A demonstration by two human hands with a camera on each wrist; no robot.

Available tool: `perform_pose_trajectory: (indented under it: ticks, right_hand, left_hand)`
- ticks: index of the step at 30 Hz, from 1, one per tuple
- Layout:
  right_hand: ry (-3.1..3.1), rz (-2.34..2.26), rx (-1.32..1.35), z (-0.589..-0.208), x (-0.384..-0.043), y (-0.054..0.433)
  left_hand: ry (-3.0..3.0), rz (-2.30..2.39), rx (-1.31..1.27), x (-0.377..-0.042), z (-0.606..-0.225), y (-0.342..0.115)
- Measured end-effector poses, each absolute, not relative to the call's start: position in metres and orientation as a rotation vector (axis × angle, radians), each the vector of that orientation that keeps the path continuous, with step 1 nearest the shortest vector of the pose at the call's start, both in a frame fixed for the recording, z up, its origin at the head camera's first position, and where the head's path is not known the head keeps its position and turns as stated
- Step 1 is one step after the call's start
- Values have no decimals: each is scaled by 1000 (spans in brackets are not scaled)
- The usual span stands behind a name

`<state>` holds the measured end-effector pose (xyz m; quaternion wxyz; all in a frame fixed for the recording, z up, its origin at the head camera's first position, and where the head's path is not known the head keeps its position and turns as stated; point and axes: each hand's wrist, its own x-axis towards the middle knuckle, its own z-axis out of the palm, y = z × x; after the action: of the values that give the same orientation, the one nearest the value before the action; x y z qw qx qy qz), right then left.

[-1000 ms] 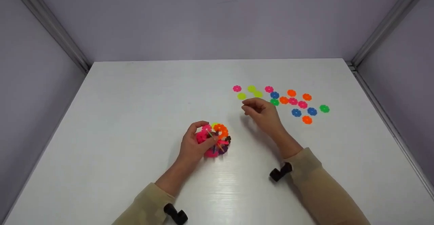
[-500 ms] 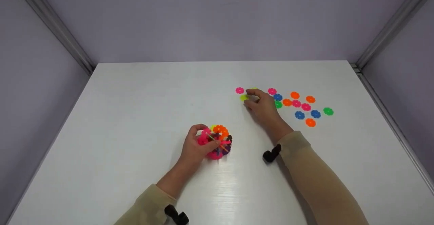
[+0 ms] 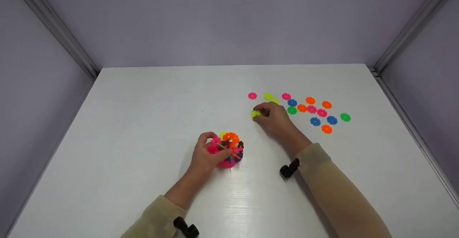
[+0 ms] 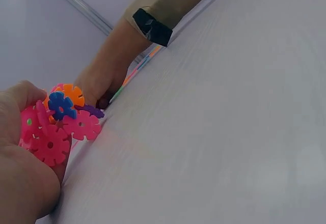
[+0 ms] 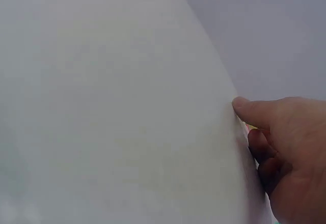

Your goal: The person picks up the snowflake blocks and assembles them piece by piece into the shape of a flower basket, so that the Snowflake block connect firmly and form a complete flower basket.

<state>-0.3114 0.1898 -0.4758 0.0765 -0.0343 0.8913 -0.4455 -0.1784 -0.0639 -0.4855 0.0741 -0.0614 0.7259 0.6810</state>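
My left hand [image 3: 203, 156] grips a rounded cluster of interlocked snowflake discs [image 3: 229, 137], mostly pink and orange with some purple and dark ones. Its thumb lies across the near side of the cluster. In the left wrist view pink, blue and orange discs of this cluster [image 4: 51, 145] stick out at angles beside the palm. Up and to the right, my right hand [image 3: 275, 119] pinches a yellow snowflake disc [image 3: 255, 113] between thumb and index finger, low over the white table. In the right wrist view the right hand [image 5: 300, 142] hides that disc.
Loose snowflake discs in pink, yellow, blue, green and orange lie spread behind and to the right of my right hand, such as a pink disc [image 3: 252, 96] and a green disc [image 3: 345, 117]. Purple-grey walls [image 3: 229, 22] enclose the white table [image 3: 125, 123].
My right hand reached forward to the yellow discs, took one, and has drawn it slightly back toward me. The left hand keeps its grip on the cluster in nearly the same place.
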Motion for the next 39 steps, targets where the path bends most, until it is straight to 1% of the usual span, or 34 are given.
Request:
perform_pose_trajectory:
  ticks: [5,9,12,17,23,29,39]
  right_hand:
    - [2669,-1354,-138,-478,-292,193]
    - [2599,-1467,-155,-476,-275,196]
    - [2529,-1565,-269,-473,-263,197]
    - [2404,-1699,-533,-462,-245,189]
    - [2346,-1750,-690,-448,-227,173]
    - [2417,-1691,-746,-445,-220,163]
    - [2460,-1679,-844,-447,-220,162]
  left_hand:
    - [2201,2049,-200,-179,-485,-62]
    - [2212,2056,-197,-179,-485,-61]
    - [2212,2051,-210,-180,-485,-61]
    - [2211,2056,-230,-178,-485,-63]
    - [2202,2072,-218,-175,-485,-66]
    - [2177,2107,-183,-173,-484,-68]
    - [2114,2156,-143,-174,-489,-70]
